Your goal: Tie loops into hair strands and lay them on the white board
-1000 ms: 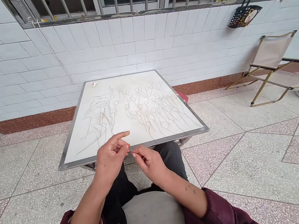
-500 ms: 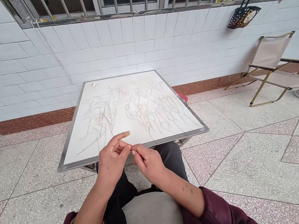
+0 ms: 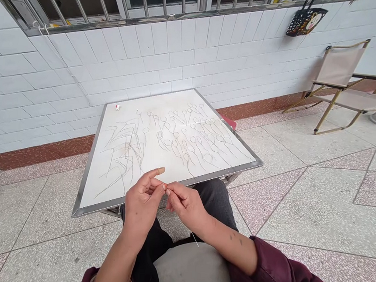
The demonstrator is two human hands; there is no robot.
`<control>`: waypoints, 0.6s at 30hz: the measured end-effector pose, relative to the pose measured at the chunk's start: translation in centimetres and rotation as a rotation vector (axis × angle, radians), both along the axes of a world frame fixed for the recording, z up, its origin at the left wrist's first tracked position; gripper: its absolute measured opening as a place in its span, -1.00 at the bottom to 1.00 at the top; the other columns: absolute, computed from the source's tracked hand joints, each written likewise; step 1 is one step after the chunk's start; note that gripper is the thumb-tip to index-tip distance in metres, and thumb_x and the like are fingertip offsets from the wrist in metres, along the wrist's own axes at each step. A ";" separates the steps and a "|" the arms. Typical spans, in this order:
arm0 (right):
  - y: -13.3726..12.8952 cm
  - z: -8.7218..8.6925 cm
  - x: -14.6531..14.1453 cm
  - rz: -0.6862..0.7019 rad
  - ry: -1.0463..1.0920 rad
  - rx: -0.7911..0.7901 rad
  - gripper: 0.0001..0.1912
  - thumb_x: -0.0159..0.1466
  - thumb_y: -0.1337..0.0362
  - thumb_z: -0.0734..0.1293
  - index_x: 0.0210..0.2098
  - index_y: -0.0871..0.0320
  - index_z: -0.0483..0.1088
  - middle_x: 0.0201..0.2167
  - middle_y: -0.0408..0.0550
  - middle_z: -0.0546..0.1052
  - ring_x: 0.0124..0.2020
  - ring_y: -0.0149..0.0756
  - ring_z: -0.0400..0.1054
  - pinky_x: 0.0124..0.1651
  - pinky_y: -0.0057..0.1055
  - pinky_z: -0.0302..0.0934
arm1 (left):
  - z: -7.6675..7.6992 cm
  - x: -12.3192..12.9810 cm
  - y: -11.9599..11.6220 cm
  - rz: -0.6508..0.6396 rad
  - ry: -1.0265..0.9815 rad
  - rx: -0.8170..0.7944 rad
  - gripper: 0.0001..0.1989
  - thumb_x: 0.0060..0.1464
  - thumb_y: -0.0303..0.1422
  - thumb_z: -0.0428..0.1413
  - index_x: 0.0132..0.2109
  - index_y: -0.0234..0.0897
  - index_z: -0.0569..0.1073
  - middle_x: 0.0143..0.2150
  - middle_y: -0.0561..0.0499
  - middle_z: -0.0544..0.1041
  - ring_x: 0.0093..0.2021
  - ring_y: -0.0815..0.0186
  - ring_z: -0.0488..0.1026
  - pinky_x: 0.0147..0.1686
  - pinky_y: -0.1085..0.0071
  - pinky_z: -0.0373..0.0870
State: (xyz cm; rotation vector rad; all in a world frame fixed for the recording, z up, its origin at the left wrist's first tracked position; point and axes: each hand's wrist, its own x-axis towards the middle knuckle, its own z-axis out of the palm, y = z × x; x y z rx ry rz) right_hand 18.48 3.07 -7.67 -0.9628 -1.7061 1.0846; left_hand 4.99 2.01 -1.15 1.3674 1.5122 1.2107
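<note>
My left hand (image 3: pixel 142 198) and my right hand (image 3: pixel 185 204) meet fingertip to fingertip just past the front edge of the square white table (image 3: pixel 175 98). Both pinch at the same spot, each with thumb and forefinger. A tan wrap covers one raised fingertip of the left hand. Below my right wrist a thin pale strand (image 3: pixel 195 239) shows; its other end is hidden by the hands. On the tabletop lie several thin looped strands (image 3: pixel 193 139) with long tails, at the middle and right. Several straighter strands (image 3: pixel 120 163) lie crossed at the left.
A small red-and-white item (image 3: pixel 117 107) sits by the far left corner. Behind the table stands a white tiled wall (image 3: pixel 148 67) with a barred window. A folding chair (image 3: pixel 340 79) and a hanging black basket (image 3: pixel 305 23) are at the right. My knees are under the table's front edge.
Both hands have shifted very slightly right, still pinched together. The pale strand now shows more plainly below my right wrist. The strands on the table lie as before.
</note>
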 end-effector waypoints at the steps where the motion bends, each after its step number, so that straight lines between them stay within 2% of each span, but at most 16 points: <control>1: 0.0 0.0 0.0 -0.002 0.005 -0.001 -0.75 0.43 0.25 0.13 -0.25 0.09 0.41 -0.52 -0.20 0.47 -0.53 -0.43 0.37 -0.37 -0.48 0.26 | 0.0 0.0 0.0 -0.001 -0.019 -0.007 -0.64 0.06 -0.32 0.19 0.04 -0.19 0.50 -0.40 0.11 0.58 -0.35 0.33 0.52 -0.18 0.38 0.46; 5: 0.0 0.2 0.0 0.071 0.090 -0.075 -0.74 0.43 0.18 0.14 -0.15 0.10 0.43 -0.51 -0.19 0.49 -0.50 -0.42 0.39 -0.36 -0.48 0.30 | 0.2 -0.3 0.2 0.003 -0.050 -0.016 -0.59 0.04 -0.29 0.21 0.07 -0.22 0.48 -0.41 0.10 0.56 -0.38 0.33 0.51 -0.23 0.37 0.48; 10: 0.2 0.2 -0.1 0.169 0.231 -0.216 -0.65 0.43 0.04 0.15 -0.18 0.14 0.42 -0.48 -0.15 0.51 -0.49 -0.44 0.37 -0.47 -0.53 0.27 | 0.4 -0.7 0.3 -0.030 0.001 -0.046 -0.55 0.03 -0.25 0.21 0.10 -0.19 0.48 -0.35 0.06 0.58 -0.34 0.28 0.52 -0.30 0.34 0.50; 13: 0.3 -0.1 -0.2 0.175 0.241 -0.194 -0.69 0.41 0.05 0.18 -0.20 0.14 0.40 -0.44 -0.14 0.52 -0.47 -0.45 0.38 -0.47 -0.55 0.27 | 0.4 -0.8 0.3 -0.027 0.012 -0.060 -0.56 0.01 -0.27 0.22 0.08 -0.18 0.49 -0.35 0.06 0.59 -0.36 0.28 0.51 -0.31 0.33 0.50; 18: 0.2 -0.3 -0.3 0.140 0.177 -0.121 -0.70 0.41 0.06 0.17 -0.22 0.12 0.40 -0.47 -0.16 0.53 -0.52 -0.45 0.38 -0.48 -0.53 0.27 | 0.3 -0.7 0.1 0.017 -0.045 -0.033 -0.60 -0.01 -0.29 0.23 0.02 -0.20 0.53 -0.45 0.09 0.54 -0.39 0.30 0.47 -0.33 0.37 0.47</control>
